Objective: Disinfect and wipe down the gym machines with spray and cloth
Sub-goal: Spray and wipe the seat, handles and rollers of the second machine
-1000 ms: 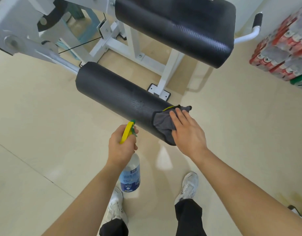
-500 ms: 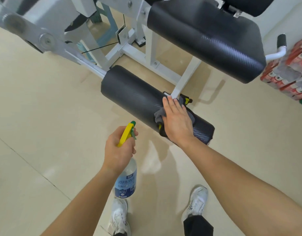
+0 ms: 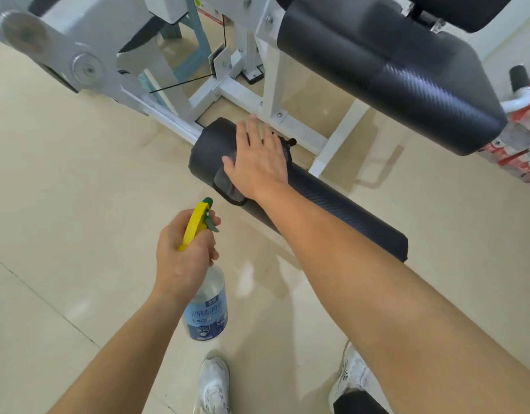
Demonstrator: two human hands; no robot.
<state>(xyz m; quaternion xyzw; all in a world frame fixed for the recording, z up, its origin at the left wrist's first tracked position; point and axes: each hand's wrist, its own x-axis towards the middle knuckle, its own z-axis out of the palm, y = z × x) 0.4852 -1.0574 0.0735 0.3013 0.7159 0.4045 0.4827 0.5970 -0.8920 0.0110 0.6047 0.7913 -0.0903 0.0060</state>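
Observation:
A black padded roller (image 3: 332,204) of a white gym machine lies across the middle of the view. My right hand (image 3: 257,159) lies flat with straight fingers on a grey cloth (image 3: 226,185), pressing it onto the roller's far left end. Most of the cloth is hidden under the palm. My left hand (image 3: 183,252) grips the neck of a clear spray bottle (image 3: 207,312) with a blue label and a yellow trigger, held in the air just in front of the roller. The nozzle points toward the roller.
The machine's black seat pad (image 3: 392,70) hangs above and behind the roller, on white frame legs (image 3: 332,150). A grey lever arm (image 3: 78,64) and cable run at the upper left. Stacked drink packs (image 3: 524,144) stand at the right edge. Beige tiled floor lies all round.
My right hand has slid the cloth along the roller from its near right end to its far left end. My left hand and the bottle have stayed about where they were.

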